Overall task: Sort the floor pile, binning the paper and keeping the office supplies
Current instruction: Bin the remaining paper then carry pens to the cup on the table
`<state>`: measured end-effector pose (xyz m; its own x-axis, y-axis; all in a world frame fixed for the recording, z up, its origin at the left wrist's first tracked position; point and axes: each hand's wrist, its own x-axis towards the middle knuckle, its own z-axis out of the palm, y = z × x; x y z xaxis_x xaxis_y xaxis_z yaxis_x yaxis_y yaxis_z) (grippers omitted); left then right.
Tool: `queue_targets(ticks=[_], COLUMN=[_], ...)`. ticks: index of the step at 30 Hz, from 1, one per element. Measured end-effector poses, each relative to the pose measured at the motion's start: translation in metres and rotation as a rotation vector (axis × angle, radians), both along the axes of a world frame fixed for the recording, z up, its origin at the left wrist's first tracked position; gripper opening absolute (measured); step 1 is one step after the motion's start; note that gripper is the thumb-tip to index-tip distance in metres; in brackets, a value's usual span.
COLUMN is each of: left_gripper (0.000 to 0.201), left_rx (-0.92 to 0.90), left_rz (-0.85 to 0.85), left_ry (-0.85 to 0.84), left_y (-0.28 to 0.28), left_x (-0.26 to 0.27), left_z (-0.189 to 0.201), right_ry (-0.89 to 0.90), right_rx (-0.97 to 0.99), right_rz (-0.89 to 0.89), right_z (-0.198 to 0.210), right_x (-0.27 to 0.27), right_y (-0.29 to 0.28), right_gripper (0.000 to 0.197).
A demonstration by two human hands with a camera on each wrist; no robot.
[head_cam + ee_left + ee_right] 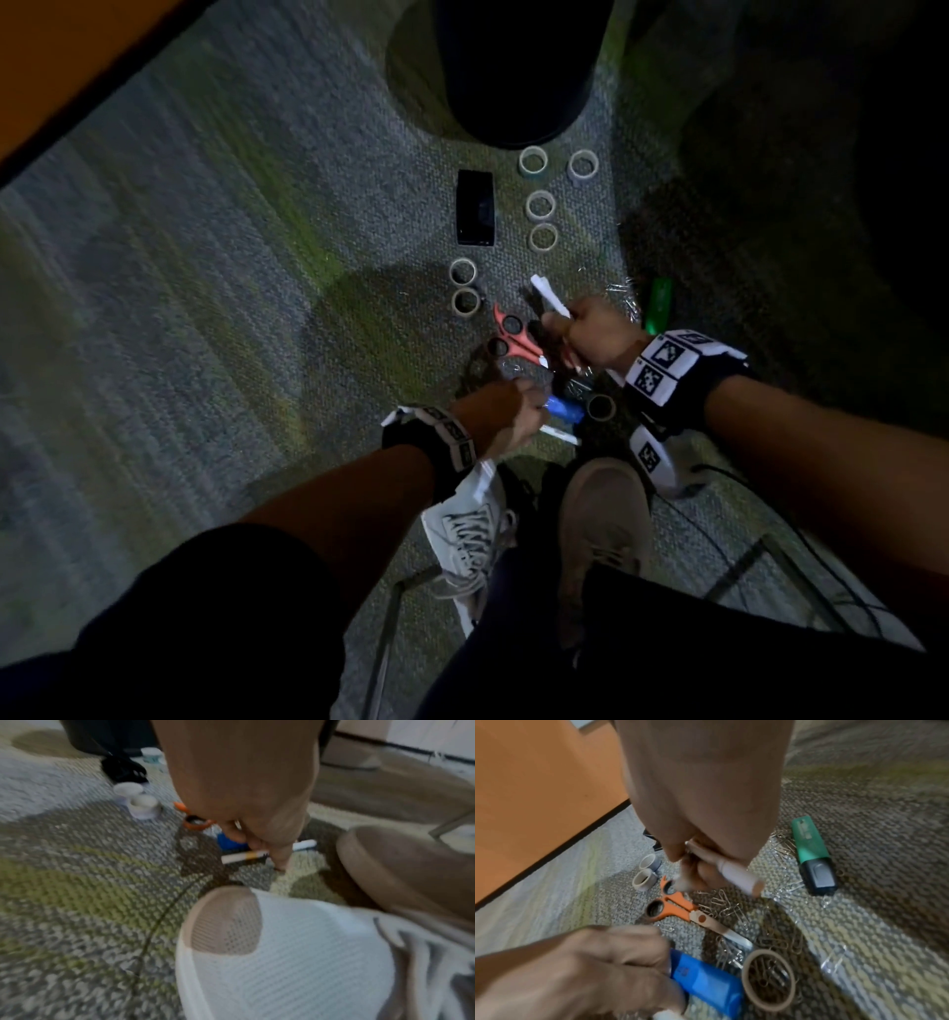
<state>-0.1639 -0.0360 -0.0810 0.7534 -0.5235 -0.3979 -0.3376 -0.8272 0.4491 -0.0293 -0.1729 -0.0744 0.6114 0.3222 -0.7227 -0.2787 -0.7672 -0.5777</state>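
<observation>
My right hand [560, 331] grips a white marker [550, 300] above the pile; in the right wrist view the marker [734, 874] sticks out of the curled fingers [693, 874]. My left hand [531, 406] is lower, and its fingers curl round a blue highlighter [706, 981] lying on the carpet. Orange scissors [516, 342] lie between the two hands among scattered paper clips [731, 908]. A second white marker with a yellow band [244, 857] lies by the left fingers [280, 854]. A green highlighter [813, 858] lies right of my right hand.
A black bin [513, 72] stands at the far end of the carpet. Several tape rolls [539, 205] and a flat black device [475, 213] lie before it. One tape ring [768, 979] lies by the blue highlighter. My shoes [601, 524] stand close behind the pile; an orange panel [67, 61] runs along the left.
</observation>
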Motion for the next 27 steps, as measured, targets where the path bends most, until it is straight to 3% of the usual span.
queue_targets(ticks=[4,8,13,16,20,22,24,27], left_gripper=[0.024,0.033,0.028,0.025,0.016,0.009,0.016,0.025], left_rx=[0.169,0.081,0.104,0.257,0.357,0.311,0.133,-0.031], left_rz=[-0.279,-0.166,-0.207,-0.235,-0.319,-0.226,-0.071,0.247], left_ry=[-0.175,-0.14,-0.214,-0.219,-0.125,-0.12,-0.058,0.061], left_y=[-0.009,-0.005,-0.009,-0.013,-0.015,-0.005,0.011,0.038], left_x=[0.003,0.017,0.03,0.029,0.034,0.038,0.049,0.077], left_z=[0.001,0.008,0.016,0.002,0.002,0.002,0.015,0.065], right_ry=[0.089,0.001,-0.229,-0.228,-0.216,-0.204,-0.166,-0.053], right_rx=[0.058,-0.017,-0.232,-0.313,-0.374,-0.381,-0.443,-0.295], right_rz=[-0.05,-0.033,-0.202,-0.25,-0.172,-0.127,-0.149,-0.226], right_z=[-0.004,-0.003,0.01,0.018,-0.001,-0.009,-0.003,0.024], right_x=[0.004,0.018,0.035,0.036,0.024,0.023,0.028,0.037], right_y=[-0.004,-0.013,-0.039,-0.063,-0.08,-0.077,-0.07,-0.06], right_gripper=[0.009,0.01,0.034,0.045,0.061,0.058,0.048,0.041])
